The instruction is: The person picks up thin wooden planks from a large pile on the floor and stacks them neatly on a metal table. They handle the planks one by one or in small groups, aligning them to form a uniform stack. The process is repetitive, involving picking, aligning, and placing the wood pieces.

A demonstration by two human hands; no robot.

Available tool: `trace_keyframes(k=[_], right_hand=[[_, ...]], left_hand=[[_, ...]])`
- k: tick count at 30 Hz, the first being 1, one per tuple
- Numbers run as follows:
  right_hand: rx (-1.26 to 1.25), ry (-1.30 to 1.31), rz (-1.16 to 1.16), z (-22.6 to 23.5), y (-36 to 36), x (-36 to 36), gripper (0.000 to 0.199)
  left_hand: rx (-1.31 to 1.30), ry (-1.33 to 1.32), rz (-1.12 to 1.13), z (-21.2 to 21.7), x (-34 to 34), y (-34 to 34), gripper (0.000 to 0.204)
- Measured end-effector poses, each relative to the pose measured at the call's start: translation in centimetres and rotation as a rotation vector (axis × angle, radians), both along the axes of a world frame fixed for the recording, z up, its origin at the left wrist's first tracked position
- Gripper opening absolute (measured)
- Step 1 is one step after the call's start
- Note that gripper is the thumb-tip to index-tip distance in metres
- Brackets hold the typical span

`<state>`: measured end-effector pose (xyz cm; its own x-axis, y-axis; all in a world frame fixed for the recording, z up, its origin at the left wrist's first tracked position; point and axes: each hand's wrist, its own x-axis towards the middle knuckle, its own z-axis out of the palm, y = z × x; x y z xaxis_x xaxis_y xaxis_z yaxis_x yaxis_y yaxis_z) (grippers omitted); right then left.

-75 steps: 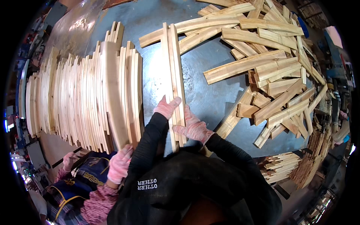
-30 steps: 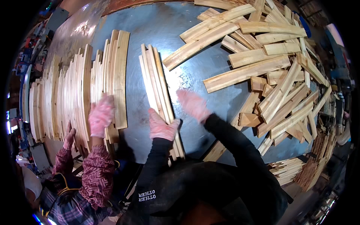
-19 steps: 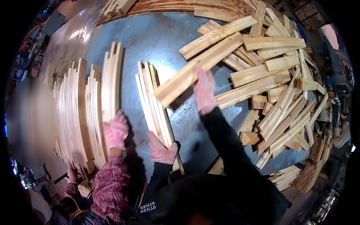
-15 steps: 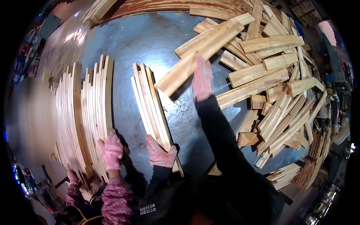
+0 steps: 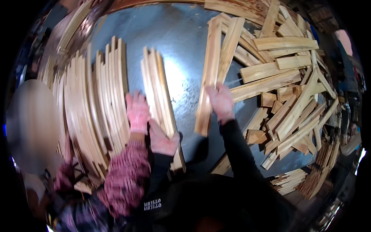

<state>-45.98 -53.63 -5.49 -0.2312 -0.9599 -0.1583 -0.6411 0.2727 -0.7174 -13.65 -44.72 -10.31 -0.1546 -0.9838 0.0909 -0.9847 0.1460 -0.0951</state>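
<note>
Right hand [image 5: 221, 101] gripping slat [image 5: 206, 81], fingertips hidden

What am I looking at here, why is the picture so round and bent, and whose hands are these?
A wide fisheye camera on a person's head looks down, so straight edges bend. The black sleeves from the bottom are that person's. Their left hand rests on a small stack of wooden slats, and their right hand grips a long wooden board. The pink-gloved hand in a patterned sleeve is a co-worker's, touching a big row of slats. All lie on a grey metal table, with a loose board pile at right.
</note>
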Motion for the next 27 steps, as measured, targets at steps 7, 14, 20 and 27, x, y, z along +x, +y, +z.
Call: trace_keyframes(k=[7, 14, 20, 27], right_hand=[[0.072, 0.073, 0.584, 3.6, 14.3, 6.6, 0.071], [0.251, -0.226, 0.554, -4.2, 18.1, 4.2, 0.071], [0.225, -0.409, 0.484, -3.6, 17.3, 4.7, 0.079], [0.512, -0.726, 0.408, -0.9, 14.0, 2.5, 0.062]], left_hand=[[0.299, 0.681, 0.517, 8.2, -10.9, 4.8, 0.113], [0.228, 0.438, 0.588, 6.7, -14.3, 5.8, 0.127], [0.282, 0.651, 0.686, 8.2, -12.8, 5.2, 0.131], [0.504, 0.749, 0.762, 6.0, -8.0, 4.2, 0.12]])
